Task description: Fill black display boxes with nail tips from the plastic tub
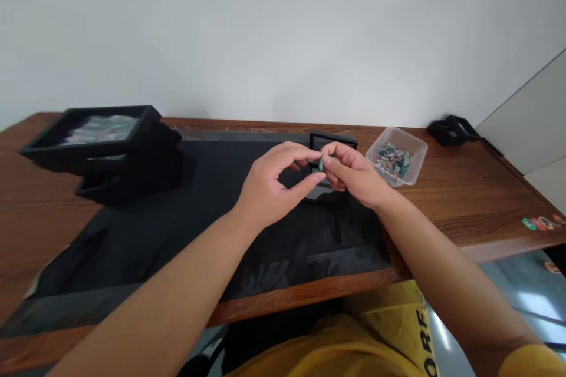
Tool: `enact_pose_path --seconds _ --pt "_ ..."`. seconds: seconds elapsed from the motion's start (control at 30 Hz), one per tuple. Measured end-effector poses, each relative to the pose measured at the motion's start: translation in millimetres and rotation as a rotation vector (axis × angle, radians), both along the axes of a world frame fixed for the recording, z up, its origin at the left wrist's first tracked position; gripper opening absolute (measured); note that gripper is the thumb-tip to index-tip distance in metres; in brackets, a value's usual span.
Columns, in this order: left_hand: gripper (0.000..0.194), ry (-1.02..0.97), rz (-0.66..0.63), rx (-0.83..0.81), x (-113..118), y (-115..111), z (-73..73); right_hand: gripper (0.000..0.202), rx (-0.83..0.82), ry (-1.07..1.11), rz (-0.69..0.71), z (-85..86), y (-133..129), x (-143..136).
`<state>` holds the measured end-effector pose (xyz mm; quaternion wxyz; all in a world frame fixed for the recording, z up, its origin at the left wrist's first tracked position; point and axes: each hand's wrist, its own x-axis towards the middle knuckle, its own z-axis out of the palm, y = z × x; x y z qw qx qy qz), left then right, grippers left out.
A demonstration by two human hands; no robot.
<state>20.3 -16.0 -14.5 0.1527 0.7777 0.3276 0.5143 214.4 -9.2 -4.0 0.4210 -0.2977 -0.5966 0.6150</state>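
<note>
Left of one clear rectangular plastic tub (418,156), the bare left hand (269,185) and bare right hand (357,177) both narrowly pinch one small curved green piece (321,164) between fingertips; farther left of the tub stand at least two stacked black rectangular trays (157,121)

My piece (321,164) is green, the mat (203,194) black, the tabletop (469,188) brown with wood grain, my clothing (382,312) yellow with black letters.

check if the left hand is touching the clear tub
Apart. The head view shows the left hand well short of the clear tub, with the right hand between them.
</note>
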Motion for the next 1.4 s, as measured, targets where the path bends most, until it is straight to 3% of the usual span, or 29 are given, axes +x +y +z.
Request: enact_pose_path --seconds 0.17,0.33,0.53,0.77,0.9,1.0,1.17,1.3,1.4 --pt "0.015 -0.009 0.089 -0.042 0 1 -3.2 0.042 0.093 -0.057 -0.083 -7.8 4 -1" --pt "0.014 -0.081 0.189 -0.114 0 5 -5.5 0.027 0.352 -0.246 -0.253 -14.9 0 -3" --pt "0.013 -0.094 0.196 -0.15 0 7 -8.0 0.035 0.49 -0.434 -0.314 -7.8 -8 -2" --pt "0.013 0.006 0.134 -0.128 -2 7 -5.6 0.052 0.32 -0.411 -0.3 0.7 -9 -6" --pt "0.016 0.063 0.17 -0.075 -3 7 -2.9 0.057 0.114 -0.313 -0.142 -0.9 -4 -6" --pt "0.017 0.068 0.165 -0.053 -3 6 -2.2 0.051 0.026 -0.246 -0.041 -0.7 -3 -5" --pt "0.019 0.057 0.132 -0.065 -2 7 -5.0 0.027 -0.107 -0.219 0.013 2.5 -6 -6" --pt "0.023 0.062 0.129 -0.114 -1 9 -7.0 0.022 -0.181 -0.294 -0.014 4.6 -6 -6" --pt "0.025 0.04 0.162 -0.162 -1 12 -8.7 0.023 -0.01 -0.575 -0.2 6.7 -5 -2"
